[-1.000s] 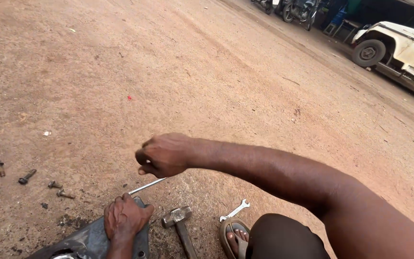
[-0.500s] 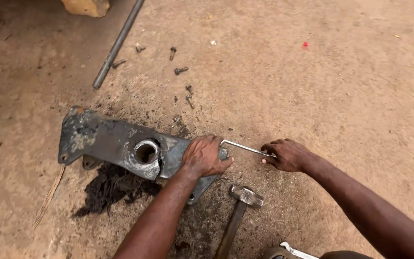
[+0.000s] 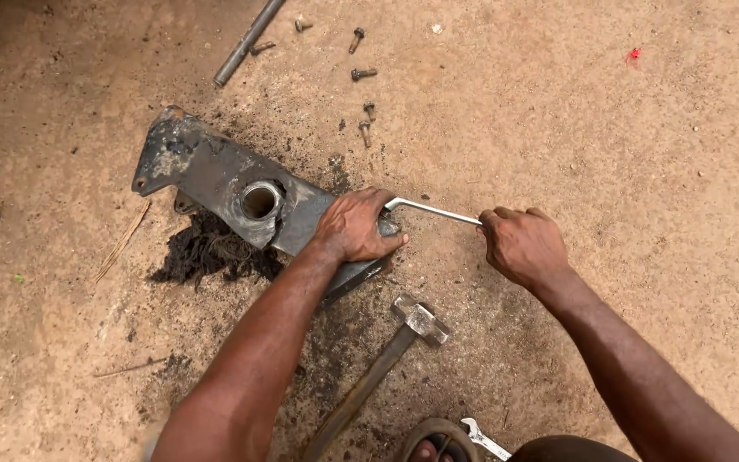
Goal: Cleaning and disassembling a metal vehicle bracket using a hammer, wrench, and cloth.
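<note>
While a second ago my right hand (image 3: 523, 246) was raised, it now grips the wrench (image 3: 434, 210); left hand (image 3: 354, 227) presses the bracket (image 3: 215, 175), fingers curled.

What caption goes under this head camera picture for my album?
Left hand presses a greasy metal bracket on dirt while right hand grips a wrench; a hammer lies nearby.

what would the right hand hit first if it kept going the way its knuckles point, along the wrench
Probably the left hand. The right hand grips the wrench, whose shaft runs left to the end of the dark metal part, where the left hand presses down. Only bare ground lies between them, as far as the view shows.
</note>
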